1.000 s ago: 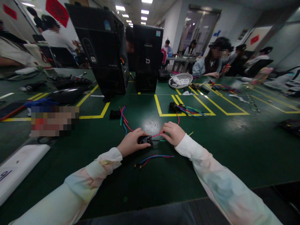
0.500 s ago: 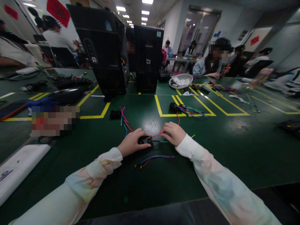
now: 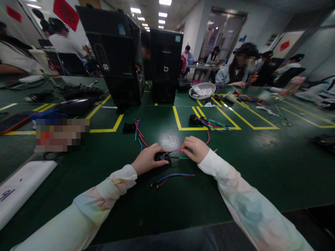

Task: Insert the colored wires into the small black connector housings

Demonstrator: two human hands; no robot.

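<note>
My left hand (image 3: 149, 159) grips a small black socket-like part (image 3: 162, 157) between thumb and fingers, low over the table. A red wire (image 3: 176, 150) runs from this part to my right hand (image 3: 195, 149), which pinches it with thumb and fingertips; its far end curves up behind the hand. Just below, a green wire (image 3: 183, 158) with a dark sleeve also comes out of the part and passes under my right hand. In front of both hands lie a blue wire (image 3: 174, 174) and a red wire (image 3: 165, 180) with brass-coloured ends.
Beyond my hands lie a black part with cut wires (image 3: 129, 127) and a bundle of coloured wires (image 3: 213, 123). Two black computer towers (image 3: 165, 66) stand behind, beside a white basket (image 3: 206, 90). A white power strip (image 3: 23, 188) is at left. Another person (image 3: 239, 75) sits across the table.
My right hand has shifted slightly to the right along the red wire, and the wire's loop behind it sticks out further right. My left hand stays in place on the black part.
</note>
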